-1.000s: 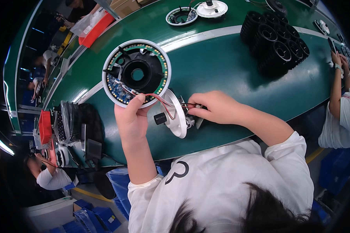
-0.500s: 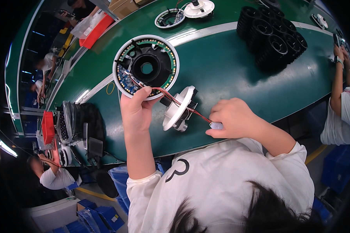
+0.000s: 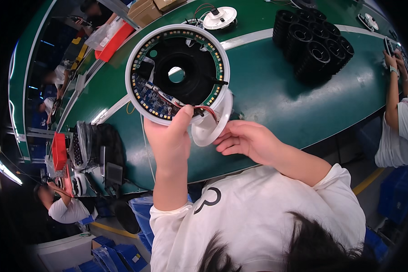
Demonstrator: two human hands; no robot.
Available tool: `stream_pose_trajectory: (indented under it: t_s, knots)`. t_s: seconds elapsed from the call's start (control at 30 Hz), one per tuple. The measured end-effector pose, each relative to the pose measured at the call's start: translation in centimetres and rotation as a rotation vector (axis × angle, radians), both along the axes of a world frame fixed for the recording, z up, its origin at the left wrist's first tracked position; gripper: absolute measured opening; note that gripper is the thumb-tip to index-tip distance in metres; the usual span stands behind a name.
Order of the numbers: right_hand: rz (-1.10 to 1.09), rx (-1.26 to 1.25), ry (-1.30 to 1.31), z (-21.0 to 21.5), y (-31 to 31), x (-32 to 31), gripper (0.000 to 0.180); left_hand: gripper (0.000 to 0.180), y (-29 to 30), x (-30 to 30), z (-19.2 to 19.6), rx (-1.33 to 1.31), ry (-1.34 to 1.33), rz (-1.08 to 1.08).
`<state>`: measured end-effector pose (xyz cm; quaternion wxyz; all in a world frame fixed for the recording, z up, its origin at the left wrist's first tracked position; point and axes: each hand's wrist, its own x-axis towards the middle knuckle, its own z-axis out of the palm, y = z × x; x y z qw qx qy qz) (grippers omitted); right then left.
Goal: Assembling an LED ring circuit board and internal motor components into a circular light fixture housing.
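Observation:
My left hand (image 3: pixel 170 140) grips the lower rim of a round white lamp housing (image 3: pixel 192 56), thumb on top. Inside it are a ring of small square LEDs, a circuit board (image 3: pixel 152 97) and a black centre with a hole through it. Red and dark wires (image 3: pixel 208 110) run from the housing's lower edge to a white round cover (image 3: pixel 207 130), which stands tilted on edge and is partly hidden behind the housing. My right hand (image 3: pixel 249 141) is closed at the cover's right edge, its fingertips partly out of sight behind it.
Stacked black ribbed rings (image 3: pixel 315 45) stand on the green table (image 3: pixel 267 99) at the far right. Another white lamp part (image 3: pixel 220 18) lies at the back. Red bins (image 3: pixel 114 40), cardboard boxes (image 3: pixel 144 12) and black equipment (image 3: pixel 109 149) are at left. A co-worker's arms (image 3: pixel 391 86) are at right.
The housing has come up closer and turned in my left hand. My right hand has let go of the wire connector and moved left to the white cover, which now sits nearer the housing.

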<state>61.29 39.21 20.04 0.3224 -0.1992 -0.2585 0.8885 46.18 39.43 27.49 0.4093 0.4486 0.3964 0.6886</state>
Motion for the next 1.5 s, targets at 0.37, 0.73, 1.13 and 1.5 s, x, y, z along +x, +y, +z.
stream_pose_trajectory:
  t_s: [0.37,0.73,1.13,1.5]
  knots:
    - [-0.446,-0.289,0.374,0.0,0.6,-2.3,0.021,0.05,-3.0,2.3,-4.3,0.145,-0.115,0.088]
    - [-1.019,0.738,-0.053,0.1,1.3,0.3,0.013,0.038,-3.0,3.3,-5.1,-0.324,-0.302,-0.16]
    - [-0.909,1.044,-0.533,0.0,3.6,0.9,0.039,0.037,-3.3,3.1,-6.9,-0.405,-0.293,-0.255]
    - [-0.773,0.587,0.052,-0.2,1.6,-0.1,0.082,0.059,-2.8,2.8,-6.6,-0.24,-0.072,-0.137]
